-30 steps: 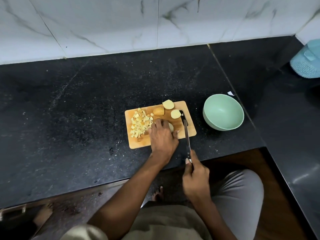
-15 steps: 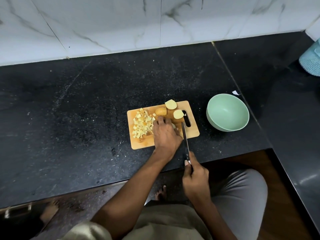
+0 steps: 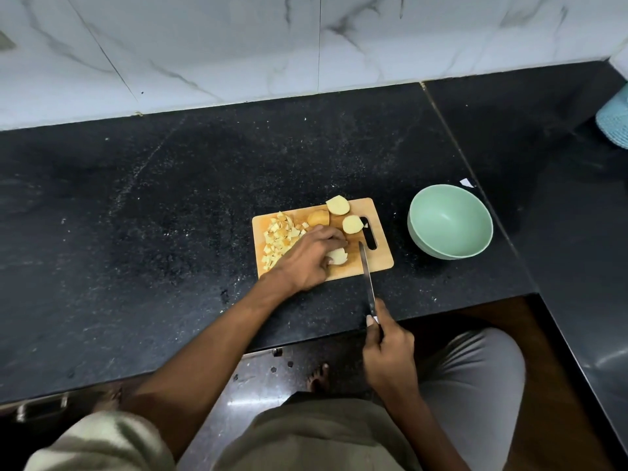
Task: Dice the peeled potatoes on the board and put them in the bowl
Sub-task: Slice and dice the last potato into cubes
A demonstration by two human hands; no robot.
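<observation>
The left hand (image 3: 307, 258) curls its fingers over a potato piece (image 3: 337, 256) near the middle of the board (image 3: 382, 258), pinning it down. The right hand (image 3: 389, 356), at 5 o'clock from the board, grips the handle of a knife (image 3: 367, 273) whose blade points toward 12 o'clock, its tip on the board just beside the held piece. Diced potato (image 3: 278, 241) lies heaped at the board's 9 o'clock side. Three larger pieces (image 3: 352, 224) sit along its 12 o'clock edge. The green bowl (image 3: 450, 222) stands on the black counter (image 3: 136, 215) at 3 o'clock from the board, near but apart.
</observation>
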